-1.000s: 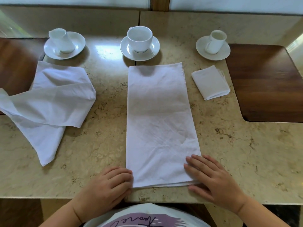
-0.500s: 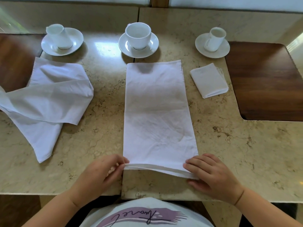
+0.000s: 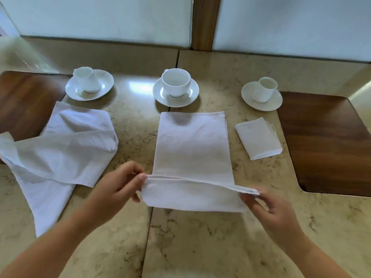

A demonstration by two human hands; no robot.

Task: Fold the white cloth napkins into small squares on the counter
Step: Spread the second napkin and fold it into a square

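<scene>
- Left hand [image 3: 118,189] and right hand [image 3: 269,207] each pinch a near corner of the long napkin [image 3: 192,149], lifting that end above the table [image 3: 200,237].
- Far end lies flat, just before the middle cup [image 3: 176,82].

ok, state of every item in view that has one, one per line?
middle napkin: long strip, near end lifted
left hand: pinching its near left corner
right hand: pinching its near right corner
left napkin: unfolded, rumpled
right napkin: folded to a small square
three cups: upright on saucers; contents not visible
</scene>
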